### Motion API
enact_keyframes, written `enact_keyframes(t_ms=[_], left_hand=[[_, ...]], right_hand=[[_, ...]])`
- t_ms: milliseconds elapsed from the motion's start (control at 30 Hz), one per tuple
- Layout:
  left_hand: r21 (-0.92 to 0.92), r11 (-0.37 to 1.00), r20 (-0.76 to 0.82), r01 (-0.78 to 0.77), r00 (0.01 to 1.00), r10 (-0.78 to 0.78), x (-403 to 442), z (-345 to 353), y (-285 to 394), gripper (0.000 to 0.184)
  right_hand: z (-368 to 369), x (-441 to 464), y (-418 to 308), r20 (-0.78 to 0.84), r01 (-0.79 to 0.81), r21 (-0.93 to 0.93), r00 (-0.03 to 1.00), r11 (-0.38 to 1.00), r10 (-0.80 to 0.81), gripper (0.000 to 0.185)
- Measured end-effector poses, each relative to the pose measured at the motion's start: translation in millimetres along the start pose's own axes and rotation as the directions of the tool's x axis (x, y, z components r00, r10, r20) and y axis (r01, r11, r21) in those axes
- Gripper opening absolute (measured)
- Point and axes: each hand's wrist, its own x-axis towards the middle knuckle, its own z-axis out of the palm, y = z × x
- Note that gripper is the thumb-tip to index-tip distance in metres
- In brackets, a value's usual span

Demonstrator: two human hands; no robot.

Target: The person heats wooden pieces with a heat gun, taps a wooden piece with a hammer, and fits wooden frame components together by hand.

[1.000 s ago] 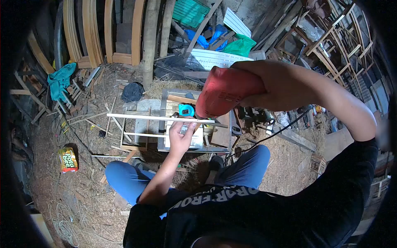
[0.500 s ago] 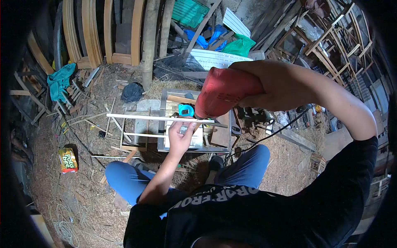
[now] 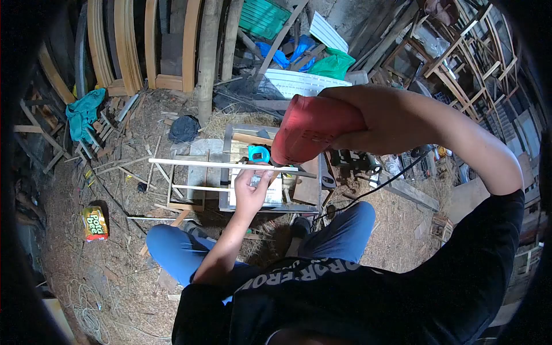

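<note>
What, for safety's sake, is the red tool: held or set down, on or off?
Held: the right hand grips the red tool. On or off: cannot tell; no switch shows.

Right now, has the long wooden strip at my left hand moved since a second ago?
No; the wooden strip shows no visible shift against the upright pole.

Two hands [image 3: 250, 191] [image 3: 384, 122], one power tool [image 3: 319, 127] (one tape measure [image 3: 259, 153]).

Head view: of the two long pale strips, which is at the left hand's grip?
The upper strip, nearer the red tool; the lower strip lies nearer the left knee.
</note>
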Motion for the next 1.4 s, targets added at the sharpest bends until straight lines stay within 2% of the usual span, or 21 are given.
enact_keyframes(t_ms=[267,367,667,1033,1200,1400], left_hand=[[0.013,1.0,-0.012,-0.003,1.0,0.003,-1,1,-3,0.012],[0.012,1.0,-0.001,0.02,1.0,-0.02,-2,0,-4,0.012],[-0.008,1.0,-0.003,0.028,1.0,-0.028,-2,1,-10,0.012],[0.036,0.999,0.001,0.013,1.0,-0.013,-1,0,-5,0.014],[0.027,0.999,-0.009,-0.026,1.0,0.026,-1,0,-8,0.013],[0.0,1.0,0.0,-0.022,1.0,0.022,-1,1,-7,0.015]], right_hand=[[5,2,9,-0.045,0.092,-0.02,0.995,0.996,-0.092,0.053],[-1,0,0,0.009,0.039,0.055,0.999,0.998,-0.04,0.052],[1,2,1,0.005,0.084,0.025,0.996,0.996,-0.085,0.052],[0,4,-2,0.031,0.041,0.032,0.999,0.999,-0.042,0.055],[0,4,1,0.045,0.065,0.03,0.997,0.997,-0.066,0.056],[0,3,-2,0.038,0.018,0.035,0.999,0.999,-0.019,0.059]])
